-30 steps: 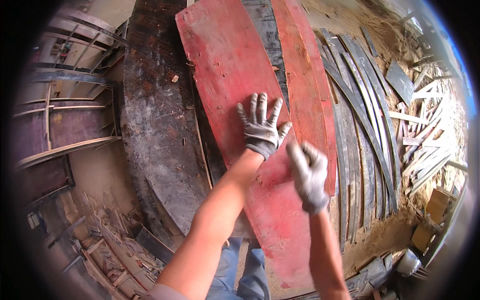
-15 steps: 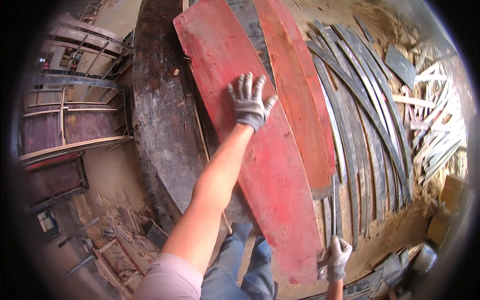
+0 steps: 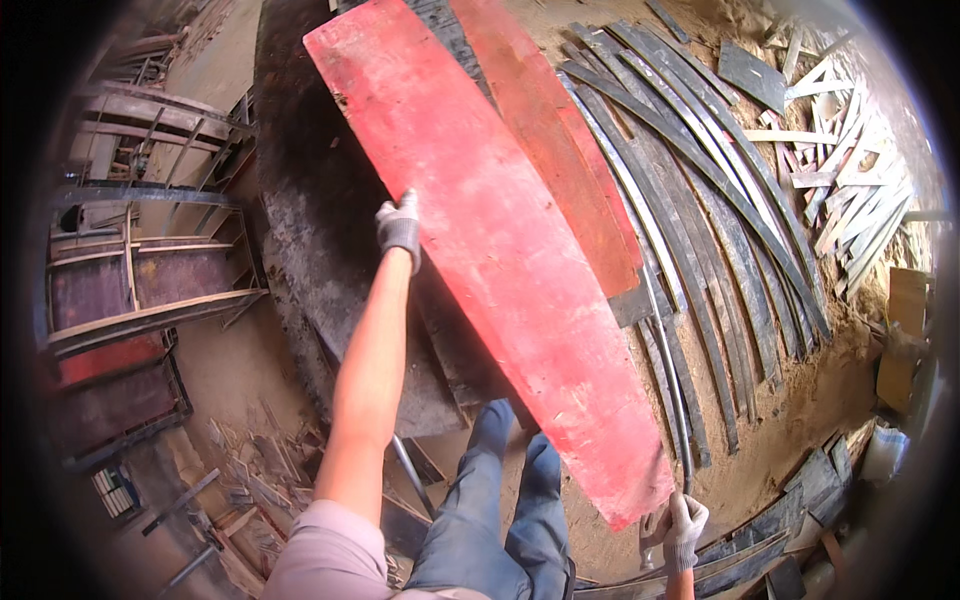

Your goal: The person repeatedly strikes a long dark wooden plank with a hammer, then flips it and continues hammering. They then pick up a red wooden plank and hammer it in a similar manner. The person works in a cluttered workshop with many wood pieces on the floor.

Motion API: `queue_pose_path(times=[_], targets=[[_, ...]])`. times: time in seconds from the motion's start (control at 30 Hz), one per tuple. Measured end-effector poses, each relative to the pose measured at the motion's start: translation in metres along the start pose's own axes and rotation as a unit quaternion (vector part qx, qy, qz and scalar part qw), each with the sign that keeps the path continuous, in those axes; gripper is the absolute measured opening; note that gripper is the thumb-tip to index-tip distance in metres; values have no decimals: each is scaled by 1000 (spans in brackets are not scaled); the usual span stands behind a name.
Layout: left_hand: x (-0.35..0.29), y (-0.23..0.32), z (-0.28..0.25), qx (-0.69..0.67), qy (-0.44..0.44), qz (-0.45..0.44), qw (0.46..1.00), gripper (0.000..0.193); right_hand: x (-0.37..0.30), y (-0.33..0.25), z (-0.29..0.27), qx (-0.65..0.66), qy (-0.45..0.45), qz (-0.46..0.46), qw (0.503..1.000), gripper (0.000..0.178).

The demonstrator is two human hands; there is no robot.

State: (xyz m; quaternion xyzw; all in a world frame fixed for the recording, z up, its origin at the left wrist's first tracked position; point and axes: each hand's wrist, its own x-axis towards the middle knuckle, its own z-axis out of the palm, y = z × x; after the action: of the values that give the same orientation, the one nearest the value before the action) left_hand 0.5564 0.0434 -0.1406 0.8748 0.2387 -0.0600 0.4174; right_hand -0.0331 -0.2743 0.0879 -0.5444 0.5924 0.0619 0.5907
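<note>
A long red wooden board lies slantwise before me, tilted over the stack. My left hand, in a grey-white work glove, is closed on its left edge, fingers partly hidden by the board. At the lower right, my gloved right hand is closed round a long metal bar. A grey, bent or hammer-like end shows just below the fingers. The board's near corner is right beside this hand; whether the hand also grips it I cannot tell. Beneath lie another reddish board and a large dark panel.
Several long dark strips lie on the sandy ground to the right, with a pile of pale wood scraps beyond. Framed panels stand at the left. Broken wood litters the lower left. My legs are close below the board.
My left hand has gone from lying flat on the red board to gripping its left edge. The board has shifted and tilted away from the stack. The bar remains in my right hand.
</note>
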Motion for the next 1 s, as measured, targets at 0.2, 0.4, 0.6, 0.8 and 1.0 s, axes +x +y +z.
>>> queue_pose_path(times=[0.2, 0.4, 0.6, 0.8, 1.0], targets=[[-176, -70, 6, 72, -131, -9, 989, 39, -8, -23, 21, -29, -41, -74, 996, 49], [-277, -81, -7, 293, -225, 59, 927, 51, 11, -95, 66, -24, -84, -197, 977, 50], [-171, 42, -79, 253, 70, 495, 828, 50, 62, -181, 158, 23, -169, -329, 929, 52], [-4, 114, -27, 313, 130, 545, 767, 81, 104, -277, 270, 101, -294, -332, 891, 60], [49, 71, 30, 424, 42, 442, 789, 76, 168, -340, 375, 73, -250, -301, 917, 61]])
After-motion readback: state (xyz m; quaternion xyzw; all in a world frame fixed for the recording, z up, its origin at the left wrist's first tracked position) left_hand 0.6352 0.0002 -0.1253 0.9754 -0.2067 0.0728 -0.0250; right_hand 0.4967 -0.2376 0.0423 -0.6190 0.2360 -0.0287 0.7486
